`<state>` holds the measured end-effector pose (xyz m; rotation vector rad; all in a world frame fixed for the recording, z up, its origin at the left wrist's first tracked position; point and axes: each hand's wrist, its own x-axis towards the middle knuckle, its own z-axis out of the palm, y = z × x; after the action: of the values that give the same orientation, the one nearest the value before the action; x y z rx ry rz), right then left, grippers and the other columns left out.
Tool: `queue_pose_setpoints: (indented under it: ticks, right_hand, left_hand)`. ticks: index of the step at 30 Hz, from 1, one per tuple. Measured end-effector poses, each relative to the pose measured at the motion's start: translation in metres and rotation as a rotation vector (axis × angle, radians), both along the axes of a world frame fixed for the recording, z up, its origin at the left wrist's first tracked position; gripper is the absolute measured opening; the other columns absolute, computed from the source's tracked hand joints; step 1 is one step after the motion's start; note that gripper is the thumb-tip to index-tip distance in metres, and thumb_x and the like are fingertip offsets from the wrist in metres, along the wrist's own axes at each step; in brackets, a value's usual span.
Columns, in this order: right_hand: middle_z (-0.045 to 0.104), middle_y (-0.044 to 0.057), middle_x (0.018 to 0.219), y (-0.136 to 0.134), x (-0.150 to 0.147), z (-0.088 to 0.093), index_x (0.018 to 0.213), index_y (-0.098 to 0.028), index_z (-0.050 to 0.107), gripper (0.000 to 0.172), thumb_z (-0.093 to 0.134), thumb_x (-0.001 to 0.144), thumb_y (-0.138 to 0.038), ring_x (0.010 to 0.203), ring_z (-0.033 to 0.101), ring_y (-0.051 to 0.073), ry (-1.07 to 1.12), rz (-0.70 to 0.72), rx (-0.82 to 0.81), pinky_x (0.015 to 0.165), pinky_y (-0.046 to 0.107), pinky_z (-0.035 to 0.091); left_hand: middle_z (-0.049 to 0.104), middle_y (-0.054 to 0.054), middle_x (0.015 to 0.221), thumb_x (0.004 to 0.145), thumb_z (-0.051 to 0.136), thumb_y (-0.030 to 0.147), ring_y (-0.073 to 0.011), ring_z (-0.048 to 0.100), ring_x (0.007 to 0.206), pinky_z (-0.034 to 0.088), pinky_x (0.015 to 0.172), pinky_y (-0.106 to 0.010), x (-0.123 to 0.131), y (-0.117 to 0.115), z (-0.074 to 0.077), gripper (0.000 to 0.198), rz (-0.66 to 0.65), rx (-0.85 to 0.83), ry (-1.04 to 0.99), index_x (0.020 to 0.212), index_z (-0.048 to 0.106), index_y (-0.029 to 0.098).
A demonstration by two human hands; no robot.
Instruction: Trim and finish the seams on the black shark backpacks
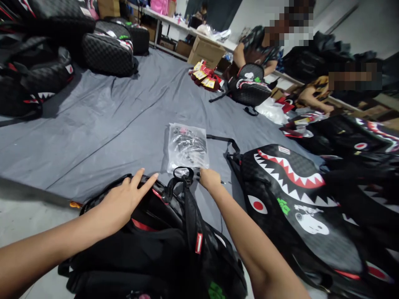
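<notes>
A black backpack (pixel 149 249) with red-lined openings lies in front of me at the table's near edge. My left hand (pixel 124 199) rests over its upper edge, fingers spread and stretched out. Just beyond the backpack's top loop (pixel 183 173), my right hand (pixel 209 178) is closed low over the cloth. A thin dark object sticks out on both sides of that fist; its kind is unclear. Right behind the fist lies a clear plastic bag (pixel 188 147) with dark contents. Beside my right arm is another backpack (pixel 289 199) with a shark mouth, red eye and white dog print.
Grey cloth (pixel 118 116) covers the table. More dark backpacks (pixel 107 52) stand at the far left, and others pile up at the right. Red and yellow tags (pixel 205 77) lie near a cardboard box (pixel 205 52). Two people work across the table, one handling a backpack (pixel 251 85).
</notes>
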<state>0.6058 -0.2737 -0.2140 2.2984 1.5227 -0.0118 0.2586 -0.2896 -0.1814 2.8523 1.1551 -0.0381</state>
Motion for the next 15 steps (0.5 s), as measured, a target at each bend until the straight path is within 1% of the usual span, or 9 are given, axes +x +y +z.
queue_pose_setpoints:
  ticks: [2, 4, 7, 9, 11, 12, 15]
  right_hand:
    - [0.072, 0.017, 0.103, -0.015, 0.01, -0.002, 0.13, -0.017, 0.058, 0.038, 0.047, 0.094, -0.012, 0.098, 0.07, 0.029, -0.027, -0.029, 0.0, 0.077, 0.032, 0.049]
    - [0.072, 0.015, 0.102, -0.022, 0.011, -0.004, 0.138, -0.02, 0.05, 0.039, 0.046, 0.098, -0.021, 0.096, 0.07, 0.027, -0.043, -0.031, 0.06, 0.074, 0.031, 0.048]
    - [0.066, 0.016, 0.11, -0.019, 0.006, -0.01, 0.136, -0.019, 0.048, 0.041, 0.045, 0.101, -0.04, 0.091, 0.069, 0.025, -0.067, -0.045, 0.203, 0.07, 0.029, 0.047]
    - [0.06, 0.017, 0.12, -0.013, 0.004, -0.013, 0.134, -0.018, 0.051, 0.044, 0.046, 0.1, -0.046, 0.09, 0.068, 0.024, -0.069, -0.035, 0.252, 0.07, 0.029, 0.047]
    - [0.055, 0.018, 0.127, -0.009, 0.005, -0.014, 0.133, -0.017, 0.052, 0.044, 0.049, 0.099, -0.044, 0.091, 0.067, 0.025, -0.055, 0.013, 0.253, 0.07, 0.03, 0.047]
    - [0.055, 0.018, 0.128, -0.008, 0.006, -0.015, 0.134, -0.015, 0.052, 0.043, 0.05, 0.099, -0.041, 0.09, 0.067, 0.025, -0.048, 0.04, 0.24, 0.07, 0.031, 0.047]
    - [0.058, 0.02, 0.124, -0.011, 0.009, -0.014, 0.13, -0.009, 0.053, 0.036, 0.046, 0.098, -0.022, 0.089, 0.067, 0.026, -0.058, 0.074, 0.209, 0.07, 0.032, 0.045]
  left_hand:
    - [0.02, -0.018, 0.163, 0.08, 0.052, 0.009, -0.0331, 0.06, 0.117, 0.057, 0.073, -0.037, 0.001, 0.0, 0.001, 0.1, 0.017, -0.025, 0.004, 0.158, -0.005, 0.035]
    - [0.021, -0.018, 0.163, 0.08, 0.055, 0.012, -0.0346, 0.059, 0.117, 0.058, 0.074, -0.039, 0.001, 0.0, 0.003, 0.1, 0.028, -0.032, 0.007, 0.158, -0.003, 0.034]
    - [0.02, -0.017, 0.163, 0.08, 0.055, 0.012, -0.0349, 0.059, 0.116, 0.058, 0.074, -0.04, 0.0, -0.001, 0.003, 0.1, 0.024, -0.004, 0.011, 0.158, -0.004, 0.034]
    - [0.02, -0.017, 0.163, 0.08, 0.055, 0.012, -0.0348, 0.059, 0.116, 0.058, 0.074, -0.04, 0.0, -0.001, 0.002, 0.101, 0.021, 0.007, 0.011, 0.158, -0.006, 0.033]
    - [0.02, -0.017, 0.163, 0.08, 0.055, 0.012, -0.035, 0.059, 0.117, 0.059, 0.075, -0.041, -0.001, -0.001, 0.001, 0.101, 0.025, 0.004, 0.007, 0.158, -0.006, 0.034]
    - [0.02, -0.016, 0.163, 0.08, 0.055, 0.012, -0.035, 0.059, 0.117, 0.059, 0.075, -0.042, -0.001, -0.001, 0.0, 0.101, 0.029, 0.002, 0.004, 0.158, -0.006, 0.034]
    - [0.021, -0.017, 0.163, 0.082, 0.052, 0.009, -0.0342, 0.06, 0.117, 0.059, 0.075, -0.04, -0.001, -0.001, 0.0, 0.099, 0.025, 0.023, -0.002, 0.158, -0.006, 0.034]
